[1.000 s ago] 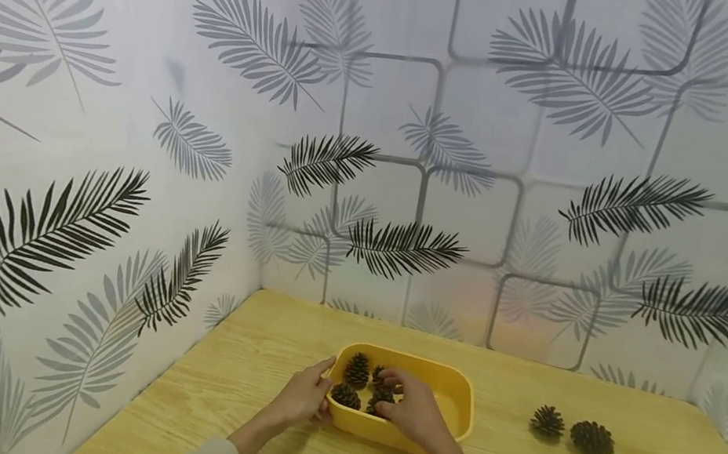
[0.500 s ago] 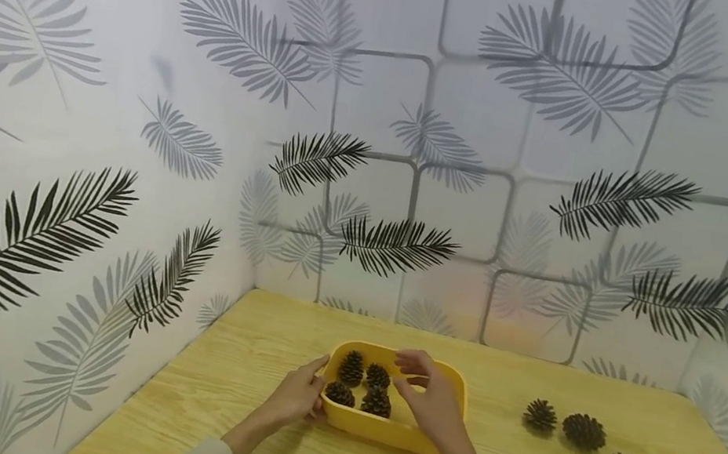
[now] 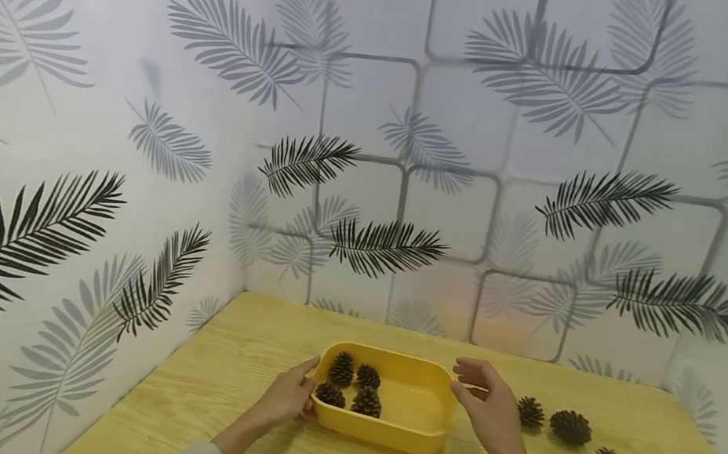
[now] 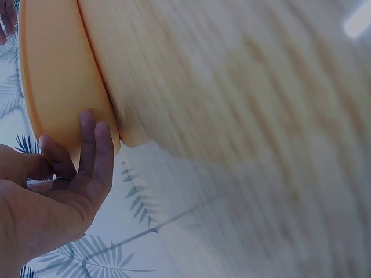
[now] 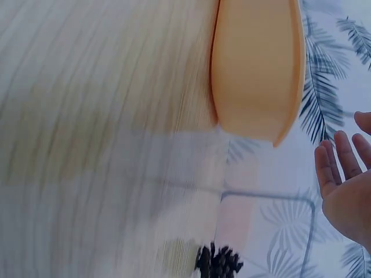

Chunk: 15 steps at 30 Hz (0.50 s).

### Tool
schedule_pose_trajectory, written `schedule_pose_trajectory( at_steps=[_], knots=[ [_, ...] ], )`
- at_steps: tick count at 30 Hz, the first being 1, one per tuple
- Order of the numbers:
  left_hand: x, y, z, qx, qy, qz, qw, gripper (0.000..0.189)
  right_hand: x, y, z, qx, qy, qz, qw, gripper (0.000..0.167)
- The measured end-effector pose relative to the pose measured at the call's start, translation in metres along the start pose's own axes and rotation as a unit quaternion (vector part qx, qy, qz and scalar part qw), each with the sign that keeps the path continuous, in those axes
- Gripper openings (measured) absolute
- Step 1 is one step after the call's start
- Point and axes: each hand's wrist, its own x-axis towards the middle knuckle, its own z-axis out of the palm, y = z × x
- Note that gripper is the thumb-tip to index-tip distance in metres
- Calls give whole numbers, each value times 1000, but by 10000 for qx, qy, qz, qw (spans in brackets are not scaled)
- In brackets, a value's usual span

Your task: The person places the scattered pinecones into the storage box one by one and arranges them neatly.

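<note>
A yellow plastic bin (image 3: 374,432) sits on the table with several pine cones (image 3: 367,401) grouped in its left half. My left hand (image 3: 285,397) grips the bin's left end, and in the left wrist view its fingers (image 4: 103,147) lie against the outer wall. Just past the bin's right end, my right hand (image 3: 493,413) is in the air with nothing in it. Its fingers (image 5: 346,155) are loosely extended in the right wrist view, apart from the bin. More pine cones (image 3: 570,427) lie on the table to the right of that hand.
The light wood table (image 3: 278,320) meets a leaf-patterned wall covering (image 3: 437,215) at its back and left edges. In the right wrist view one pine cone (image 5: 218,262) shows at the bottom edge.
My right hand has moved from over the pine cones in the bin, out past its right end. The left hand stays at the bin's left end. The head view has shifted slightly.
</note>
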Motion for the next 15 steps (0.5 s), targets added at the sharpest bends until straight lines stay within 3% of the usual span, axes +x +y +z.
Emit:
schedule_pose_trajectory(
  at_steps=[15],
  knots=[
    [-2,3,1,-143,-53,10,9999,53,-22,27,-87,-975,-15,771,9922,44]
  ],
)
